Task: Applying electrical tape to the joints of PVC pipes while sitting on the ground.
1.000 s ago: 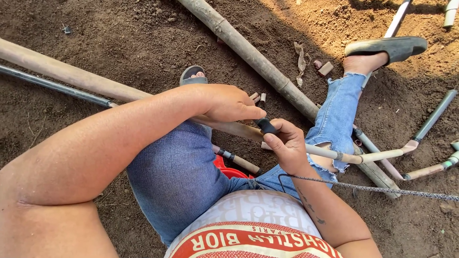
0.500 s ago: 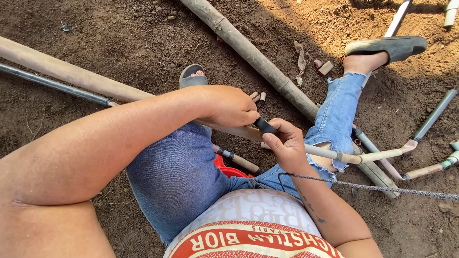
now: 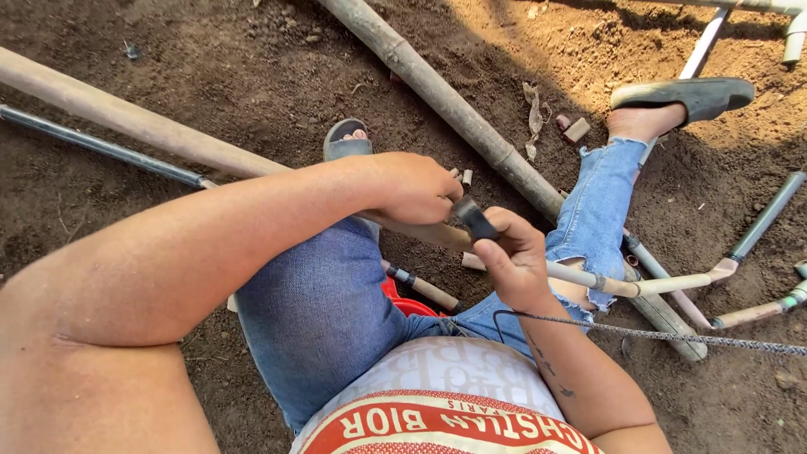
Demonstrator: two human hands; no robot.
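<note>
My left hand (image 3: 416, 188) is closed around the upper end of a short black fitting (image 3: 476, 220), just above my knee. My right hand (image 3: 514, 256) grips the lower end of the same fitting together with the thin beige pipe (image 3: 656, 286) that runs away to the right over my torn jeans. The two hands meet at the fitting, which is mostly covered by fingers. A long thick wooden pole (image 3: 143, 126) passes under my left forearm.
A second thick bamboo pole (image 3: 454, 105) crosses the bare soil diagonally. A dark thin pipe (image 3: 101, 145) lies at the left. More pipes with elbow joints (image 3: 761, 223) lie at the right. A twisted rope (image 3: 672, 336) runs right from my lap.
Both hands stay on the black fitting; the left hand has shifted slightly along it. The pipe and the poles lie as before.
</note>
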